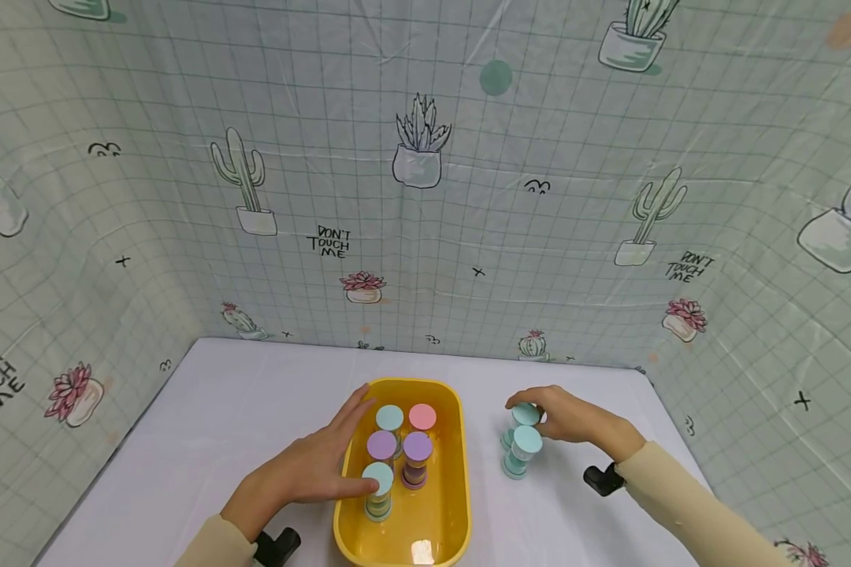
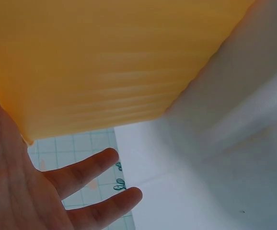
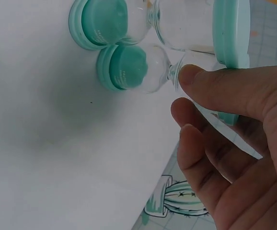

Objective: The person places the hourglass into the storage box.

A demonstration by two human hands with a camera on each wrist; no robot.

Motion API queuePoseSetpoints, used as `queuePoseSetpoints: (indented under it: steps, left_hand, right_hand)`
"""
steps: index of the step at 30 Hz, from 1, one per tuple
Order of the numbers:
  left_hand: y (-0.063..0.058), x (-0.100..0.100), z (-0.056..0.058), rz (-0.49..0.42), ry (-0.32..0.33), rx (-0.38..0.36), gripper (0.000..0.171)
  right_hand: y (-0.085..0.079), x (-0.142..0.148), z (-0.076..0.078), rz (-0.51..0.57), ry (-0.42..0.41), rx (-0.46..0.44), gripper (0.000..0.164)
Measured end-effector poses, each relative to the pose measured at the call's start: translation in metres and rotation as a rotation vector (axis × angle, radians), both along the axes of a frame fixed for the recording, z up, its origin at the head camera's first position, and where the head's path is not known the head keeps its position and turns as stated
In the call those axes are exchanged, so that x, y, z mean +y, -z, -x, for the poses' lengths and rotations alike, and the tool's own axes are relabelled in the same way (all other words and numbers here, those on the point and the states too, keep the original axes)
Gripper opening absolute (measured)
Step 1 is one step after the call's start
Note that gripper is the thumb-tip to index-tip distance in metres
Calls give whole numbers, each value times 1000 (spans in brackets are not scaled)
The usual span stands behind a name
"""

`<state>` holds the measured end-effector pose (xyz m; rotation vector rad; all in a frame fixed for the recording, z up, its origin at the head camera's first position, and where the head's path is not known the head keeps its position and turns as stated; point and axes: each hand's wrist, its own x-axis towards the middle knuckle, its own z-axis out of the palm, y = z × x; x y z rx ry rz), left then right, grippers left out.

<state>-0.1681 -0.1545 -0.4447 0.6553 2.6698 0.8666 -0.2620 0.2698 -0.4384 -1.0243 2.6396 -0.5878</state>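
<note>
On the white table stand two teal-capped hourglasses, close together. My right hand (image 1: pixel 574 416) holds the farther hourglass (image 1: pixel 525 413) near its top, with the thumb at its glass (image 3: pixel 189 79) and other fingers curled behind. The nearer hourglass (image 1: pixel 527 442) stands beside it. My left hand (image 1: pixel 305 466) lies across the left rim of the yellow tray (image 1: pixel 436 524), its fingers extended. Its thumb reaches over the tray to the cap of a light-teal hourglass (image 1: pixel 379 478); whether it touches is unclear. In the left wrist view, two fingers (image 2: pixel 88 170) stretch beneath the tray's outer wall (image 2: pixel 105 62).
Behind that hourglass in the tray are two purple-capped ones (image 1: pixel 381 446) (image 1: pixel 418 446), another teal-capped one (image 1: pixel 390 417) and a pink-capped one (image 1: pixel 422 416). A patterned curtain (image 1: pixel 425 236) hangs behind and at both sides of the white table (image 1: pixel 241 402).
</note>
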Motion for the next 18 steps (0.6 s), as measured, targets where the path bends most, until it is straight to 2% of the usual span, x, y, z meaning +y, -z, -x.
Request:
queuePoseSetpoints:
  steps: [9, 15, 18]
  left_hand:
    - [1, 0, 1, 0, 1, -7, 117]
    - [1, 0, 1, -4, 3, 1, 116]
    - [1, -1, 0, -10, 2, 4, 116]
  right_hand:
    - [1, 1, -1, 7, 51, -12, 40]
    - [0, 8, -8, -23, 137, 33, 39]
    - [0, 12, -13, -23, 200, 20, 39]
